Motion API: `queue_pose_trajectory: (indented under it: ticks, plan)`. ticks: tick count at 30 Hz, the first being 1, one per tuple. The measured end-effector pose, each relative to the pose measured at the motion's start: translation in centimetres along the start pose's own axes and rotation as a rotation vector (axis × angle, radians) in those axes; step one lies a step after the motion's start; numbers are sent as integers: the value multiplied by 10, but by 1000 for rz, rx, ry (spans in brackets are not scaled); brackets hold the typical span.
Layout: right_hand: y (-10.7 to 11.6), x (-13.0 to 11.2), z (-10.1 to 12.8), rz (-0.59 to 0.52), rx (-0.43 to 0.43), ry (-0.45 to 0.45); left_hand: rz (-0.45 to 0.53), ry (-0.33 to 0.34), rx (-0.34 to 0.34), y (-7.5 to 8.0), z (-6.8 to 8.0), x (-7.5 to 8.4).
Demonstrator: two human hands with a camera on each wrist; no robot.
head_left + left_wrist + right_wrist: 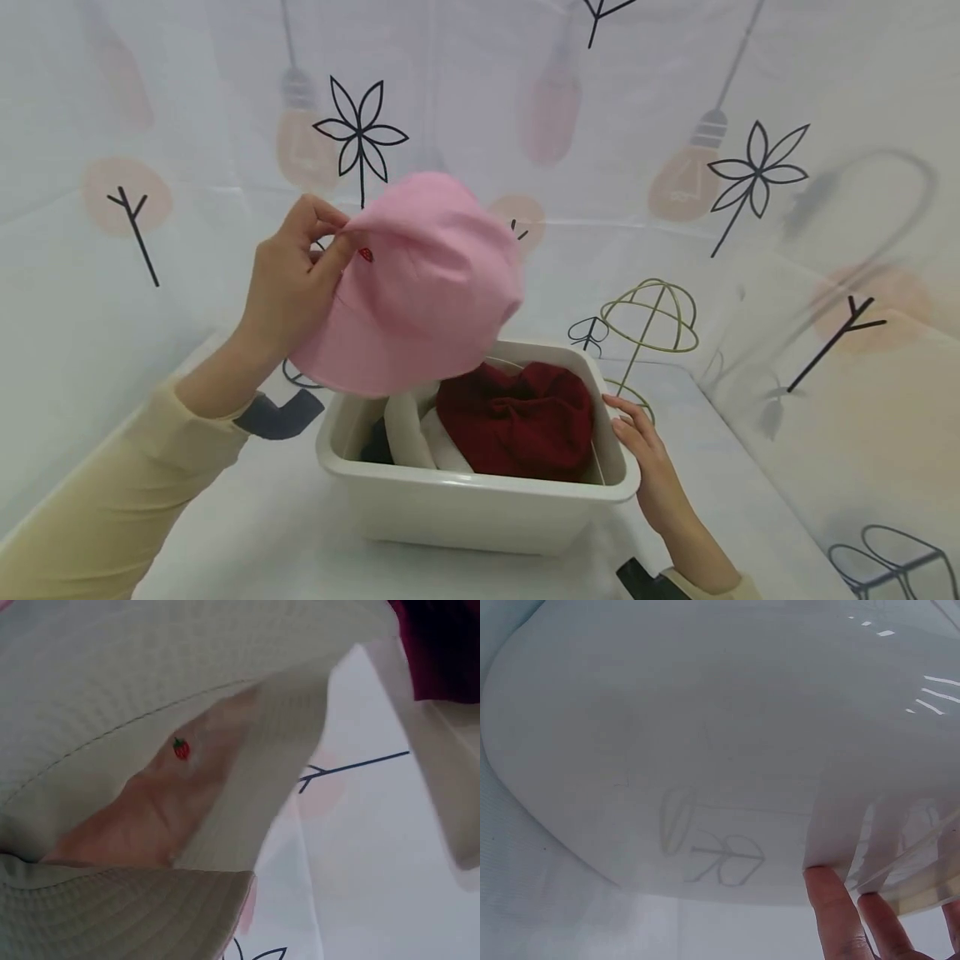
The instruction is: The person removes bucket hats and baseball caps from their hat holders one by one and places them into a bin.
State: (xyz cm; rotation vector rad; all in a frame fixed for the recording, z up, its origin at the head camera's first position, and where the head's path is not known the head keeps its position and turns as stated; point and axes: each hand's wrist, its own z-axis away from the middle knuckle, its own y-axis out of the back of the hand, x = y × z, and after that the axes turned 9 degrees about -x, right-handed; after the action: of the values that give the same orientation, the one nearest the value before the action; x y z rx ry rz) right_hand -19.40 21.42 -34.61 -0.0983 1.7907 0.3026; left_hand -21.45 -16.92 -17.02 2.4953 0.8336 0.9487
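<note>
My left hand pinches the brim of a pink bucket hat and holds it up above the left side of a white plastic bin. A small red strawberry mark shows near my thumb. In the left wrist view the hat fills the frame, looking pale, with the strawberry in the middle. A dark red hat and a white hat lie inside the bin. My right hand rests with straight fingers against the bin's right rim; its fingertips press the bin wall.
A green wire hat stand stands just behind the bin on the right. A dark wire stand sits at the near right corner. Printed white cloth covers the table and the walls around it.
</note>
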Motion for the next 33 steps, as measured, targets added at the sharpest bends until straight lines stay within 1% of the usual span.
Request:
queue_pose_trajectory:
  ticks: [4, 7, 10, 12, 14, 17, 20, 21, 22, 23, 26, 27, 28, 29, 30, 31, 33]
  plan:
    - [1, 0, 0, 4, 4, -5, 15, -95, -39, -11, 6, -4]
    - [2, 0, 1, 5, 9, -11, 39, -142, -103, -17, 9, -7]
    - [2, 0, 0, 14, 16, -19, 34, -163, -199, -22, 11, -8]
    - [3, 0, 0, 19, 19, -21, 40, -161, -275, -26, 10, -9]
    - [3, 0, 0, 24, 22, -24, 29, -163, -332, -30, 9, -11]
    - [4, 0, 1, 24, 27, -29, 45, -168, -387, -38, 7, -14]
    - [5, 1, 1, 26, 36, -33, 51, -204, -409, -50, 4, -18]
    - [6, 1, 1, 22, 37, -32, 48, -235, -418, -54, 4, -20]
    - [6, 1, 1, 18, 35, -30, 43, -285, -432, -59, 4, -21]
    - [6, 2, 1, 13, 34, -27, 29, -351, -447, -64, 4, -22]
    - [6, 2, 1, -2, 24, -17, -52, -552, -501, -79, 5, -26]
    - [5, 3, 1, -3, 24, -17, -73, -607, -534, -83, 6, -26]
    - [5, 2, 1, -2, 23, -18, -93, -644, -578, -87, 6, -26]
    - [4, 2, 1, -1, 23, -18, -117, -652, -636, -91, 7, -26]
    - [4, 2, 1, 6, 24, -25, -129, -647, -713, -96, 7, -25]
    - [4, 2, 1, 8, 24, -31, -136, -627, -800, -99, 7, -23]
    - [4, 2, 2, 18, 22, -43, -154, -570, -976, -104, 6, -19]
